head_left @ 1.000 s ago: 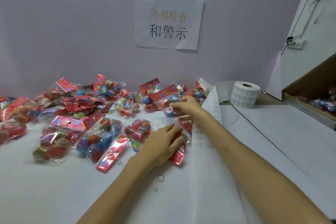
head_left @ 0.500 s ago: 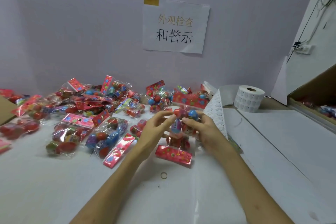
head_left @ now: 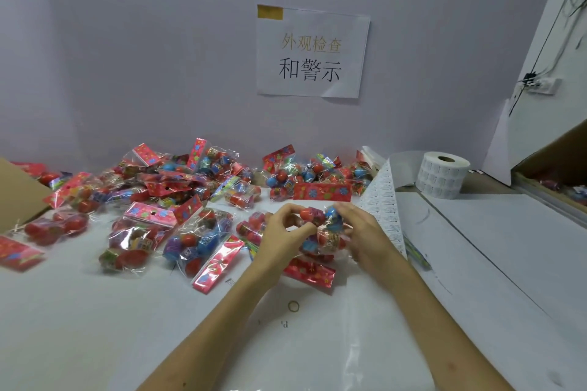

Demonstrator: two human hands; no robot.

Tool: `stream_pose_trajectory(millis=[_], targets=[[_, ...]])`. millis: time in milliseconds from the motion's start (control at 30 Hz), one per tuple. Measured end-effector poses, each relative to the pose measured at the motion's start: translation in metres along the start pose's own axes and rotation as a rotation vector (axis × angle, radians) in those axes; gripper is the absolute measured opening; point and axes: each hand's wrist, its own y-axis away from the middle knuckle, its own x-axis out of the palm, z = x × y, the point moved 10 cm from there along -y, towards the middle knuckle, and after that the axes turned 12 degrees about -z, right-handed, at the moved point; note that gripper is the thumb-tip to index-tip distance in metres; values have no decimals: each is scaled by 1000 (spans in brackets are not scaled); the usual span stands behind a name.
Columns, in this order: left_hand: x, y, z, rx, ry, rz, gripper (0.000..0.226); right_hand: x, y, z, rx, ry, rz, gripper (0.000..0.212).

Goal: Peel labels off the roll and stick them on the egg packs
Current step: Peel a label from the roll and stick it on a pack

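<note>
White tabletop (head_left: 95, 327), egg pack (head_left: 328, 233) in both hands (head_left: 279, 241) (head_left: 365, 238)

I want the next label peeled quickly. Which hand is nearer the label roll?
Right. The right hand grips the egg pack on the side facing the label roll; the left hand grips its opposite side, farther away.

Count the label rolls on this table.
1. The label roll stands on end at the back right, its loose strip running toward the right hand. More may be hidden inside the cardboard box.
</note>
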Motion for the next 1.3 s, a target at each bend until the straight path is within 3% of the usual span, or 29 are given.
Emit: stream_pose_trajectory(millis=[100, 233, 433, 900, 1033, 1167, 1300], targets=[[3, 0, 0, 6, -14, 33, 11, -6, -1, 5, -51, 16, -35, 12], [11, 7, -6, 64, -48, 77, 29, -12, -4, 5, -55, 18, -60, 7], [0, 1, -5, 49, -37, -4, 11, -1, 3, 8, -97, 89, 34, 15], [-19, -2, -20, 178, -34, -140, 16, 6, 11, 9, -128, 166, 76, 12], [-10, -2, -9, 44, 27, -56, 7, 3, 9, 10, -90, 96, 70, 20], [7, 2, 0, -85, 74, 105, 23, -3, 7, 17, -125, 53, 55, 15], [15, 7, 1, -96, 141, 198, 24, -10, 5, 24, -218, 84, -28, 17]])
